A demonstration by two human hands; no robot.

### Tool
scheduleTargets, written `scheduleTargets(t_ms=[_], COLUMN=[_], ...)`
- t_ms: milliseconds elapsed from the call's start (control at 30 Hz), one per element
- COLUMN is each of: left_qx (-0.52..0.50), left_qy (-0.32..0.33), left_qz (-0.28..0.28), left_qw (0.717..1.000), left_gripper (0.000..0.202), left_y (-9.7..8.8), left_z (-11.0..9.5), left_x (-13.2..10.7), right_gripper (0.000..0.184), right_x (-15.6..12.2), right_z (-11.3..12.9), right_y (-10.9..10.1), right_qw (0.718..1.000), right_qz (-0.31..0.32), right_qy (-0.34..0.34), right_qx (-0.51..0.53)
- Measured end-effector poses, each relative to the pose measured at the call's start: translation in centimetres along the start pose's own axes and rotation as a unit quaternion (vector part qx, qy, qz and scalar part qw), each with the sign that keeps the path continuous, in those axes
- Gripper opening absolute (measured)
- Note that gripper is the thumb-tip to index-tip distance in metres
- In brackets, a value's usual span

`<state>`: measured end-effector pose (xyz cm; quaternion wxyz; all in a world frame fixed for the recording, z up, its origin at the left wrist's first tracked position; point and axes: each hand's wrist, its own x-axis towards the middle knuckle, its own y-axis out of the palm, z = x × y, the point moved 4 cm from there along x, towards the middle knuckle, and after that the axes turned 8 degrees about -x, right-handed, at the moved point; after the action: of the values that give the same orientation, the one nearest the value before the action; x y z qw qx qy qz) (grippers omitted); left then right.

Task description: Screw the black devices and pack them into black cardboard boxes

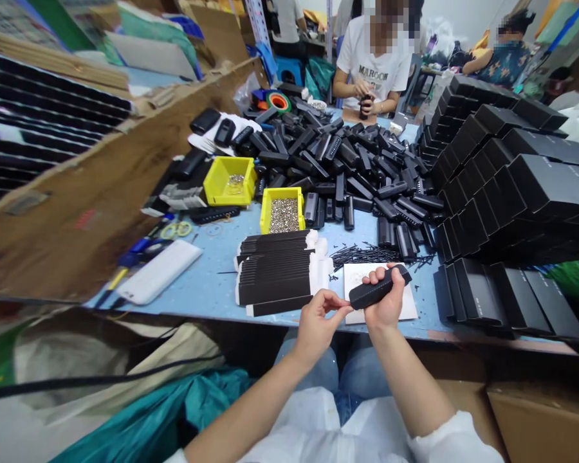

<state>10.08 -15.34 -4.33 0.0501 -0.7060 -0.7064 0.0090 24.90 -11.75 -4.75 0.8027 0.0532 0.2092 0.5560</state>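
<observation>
My right hand [388,302] is wrapped round a long black plastic case [371,293], held tilted above a white sheet [408,311] at the table's front edge. My left hand [321,318] is closed in a pinch at the near left end of that case; whatever sits between its fingertips is too small to make out. Behind the hands lies a scatter of thin black pins [361,255]. Left of them rests a row of flat black cartons [275,276] with white flaps.
A big heap of black cases [338,154] fills the table's middle. Yellow bins [265,222] hold small metal parts. Stacked black boxes [535,173] rise at right. A white power bank-like block [159,273] lies left, beside a cardboard wall [77,186]. Across sits a person [374,71].
</observation>
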Motion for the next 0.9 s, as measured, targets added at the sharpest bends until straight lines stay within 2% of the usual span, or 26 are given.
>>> scheduleTargets(t_ms=[67, 100, 133, 200, 233, 333, 367, 433, 467, 500, 533, 600, 667, 733, 800, 833, 900], left_qx=[0.127, 0.217, 0.307, 0.449, 0.488, 0.54, 0.546, 0.526, 0.495, 0.446, 0.385, 0.247, 0.104, -0.039, -0.126, -0.129, -0.071], left_qy=[0.057, 0.093, 0.118, 0.111, 0.103, 0.076, 0.062, 0.011, -0.024, -0.058, -0.086, -0.117, -0.145, -0.183, -0.205, -0.203, -0.196], left_qz=[0.022, 0.027, 0.028, 0.05, 0.073, 0.101, 0.105, 0.138, 0.168, 0.201, 0.228, 0.248, 0.243, 0.235, 0.242, 0.247, 0.234], left_qw=[0.99, 0.971, 0.944, 0.885, 0.863, 0.832, 0.829, 0.839, 0.852, 0.87, 0.89, 0.929, 0.954, 0.954, 0.94, 0.939, 0.95], left_gripper=[0.033, 0.042, 0.047, 0.059, 0.059, 0.059, 0.054, 0.029, 0.018, 0.016, 0.022, 0.036, 0.044, 0.044, 0.054, 0.065, 0.09], left_y=[-2.1, -3.6, -5.4, -8.9, -10.3, -12.7, -12.8, -12.2, -11.6, -10.8, -9.9, -8.0, -6.1, -4.8, -4.1, -4.1, -4.6], left_z=[0.9, 1.4, 2.1, 3.8, 4.5, 4.7, 4.1, 2.2, 1.2, 0.1, -0.9, -2.2, -2.0, -0.6, 0.8, 1.3, 1.6], left_x=[0.2, 0.4, 0.6, 1.3, 1.6, 2.5, 2.7, 3.1, 3.1, 2.9, 2.6, 1.7, 0.6, -0.7, -1.6, -1.9, -2.0], right_gripper=[0.064, 0.064, 0.064, 0.064, 0.066, 0.078, 0.082, 0.086, 0.082, 0.073, 0.062, 0.046, 0.044, 0.042, 0.038, 0.04, 0.045], right_x=[0.2, 0.5, 1.0, 2.6, 3.7, 6.8, 7.3, 6.9, 6.0, 4.7, 3.1, -0.5, -3.4, -4.7, -4.7, -4.6, -4.2], right_z=[-0.9, -1.4, -2.0, -3.5, -4.0, -4.2, -3.8, -2.5, -1.8, -1.2, -0.7, -0.2, -0.2, -0.2, -0.4, -0.5, -0.5], right_y=[-1.8, -2.7, -3.5, -5.3, -6.2, -8.8, -9.2, -9.1, -8.4, -7.2, -5.6, -1.8, 1.3, 2.8, 2.9, 2.7, 1.8], right_qw=[0.995, 0.986, 0.972, 0.94, 0.932, 0.919, 0.904, 0.853, 0.824, 0.798, 0.776, 0.738, 0.708, 0.709, 0.72, 0.721, 0.717], right_qz=[0.013, 0.036, 0.064, 0.11, 0.106, -0.004, -0.042, -0.098, -0.108, -0.097, -0.064, 0.047, 0.125, 0.15, 0.205, 0.25, 0.33], right_qy=[-0.052, -0.082, -0.105, -0.107, -0.093, -0.088, -0.108, -0.174, -0.218, -0.266, -0.316, -0.403, -0.445, -0.44, -0.403, -0.379, -0.327], right_qx=[-0.08, -0.139, -0.201, -0.304, -0.335, -0.385, -0.412, -0.481, -0.512, -0.532, -0.543, -0.539, -0.533, -0.531, -0.526, -0.524, -0.519])
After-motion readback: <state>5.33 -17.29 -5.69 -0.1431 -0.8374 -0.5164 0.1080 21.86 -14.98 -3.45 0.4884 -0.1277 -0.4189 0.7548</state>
